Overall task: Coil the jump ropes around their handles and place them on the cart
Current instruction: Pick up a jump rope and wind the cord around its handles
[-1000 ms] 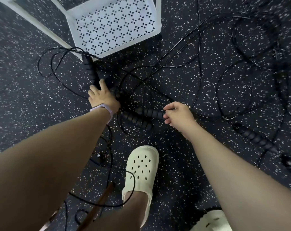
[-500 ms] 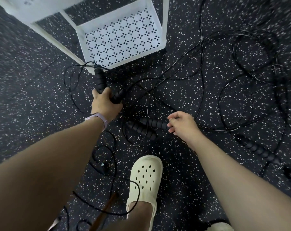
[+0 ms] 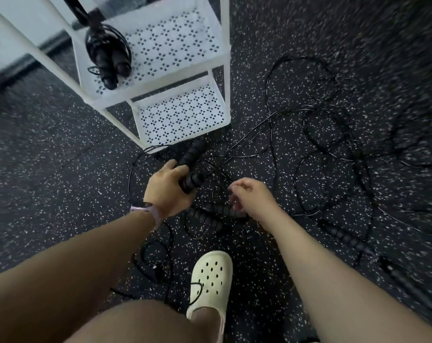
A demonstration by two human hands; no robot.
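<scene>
Dark rubber gym floor (image 3: 61, 169) everywhere, black with loads of little white flecks. Far left, a pale wall (image 3: 9, 40) with a dark strip of baseboard (image 3: 24, 68) along the bottom where it meets the floor. Soft, even light, no hard shadows anywhere. Right edge and far corners pretty smeared with blur, so not much detail out there. Near the bottom, a cream clog (image 3: 211, 280) with round holes in the top, planted flat on the flooring.
</scene>
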